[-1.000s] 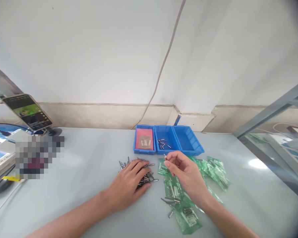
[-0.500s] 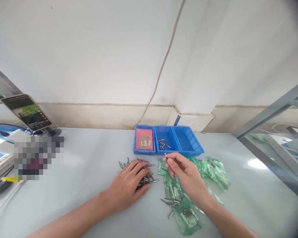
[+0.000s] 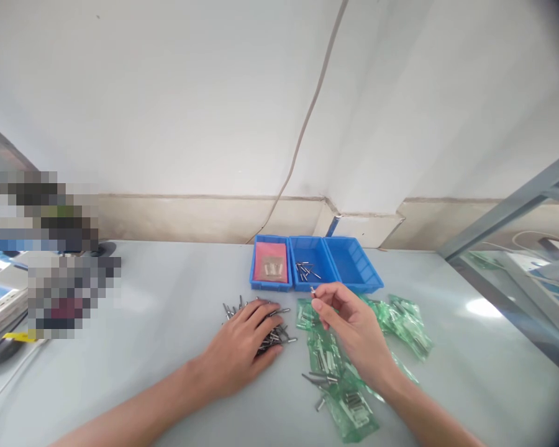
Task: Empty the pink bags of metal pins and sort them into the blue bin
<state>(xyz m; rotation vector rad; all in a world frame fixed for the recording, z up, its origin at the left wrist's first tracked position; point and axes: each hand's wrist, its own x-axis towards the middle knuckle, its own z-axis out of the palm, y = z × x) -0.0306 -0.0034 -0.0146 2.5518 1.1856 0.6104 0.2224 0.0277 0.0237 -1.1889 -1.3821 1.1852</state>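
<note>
My left hand [image 3: 245, 341] lies with fingers spread over a heap of small metal pins [image 3: 276, 337], covering much of it. Between thumb and forefinger of my right hand [image 3: 347, 323] is a small metal pin [image 3: 312, 290], mostly hidden by the fingers. This hand hovers above green plastic bags [image 3: 323, 351] that hold similar metal pieces. Several loose pins [image 3: 323, 377] lie on top of the bags. Just beyond the hands, the middle blue bin [image 3: 310, 245] has several pins [image 3: 306, 271] inside.
A left blue bin [image 3: 271, 287] contains a pink sheet and a small clear packet. The right blue bin [image 3: 354, 261] adjoins the middle one. Blurred items, a power strip [image 3: 0, 310] and cables sit at far left. A metal frame [image 3: 512, 198] stands at right; the wall is behind.
My right hand has shifted very slightly, its fingertips a little more to the right with the pin still pinched. My left hand rests in the same place.
</note>
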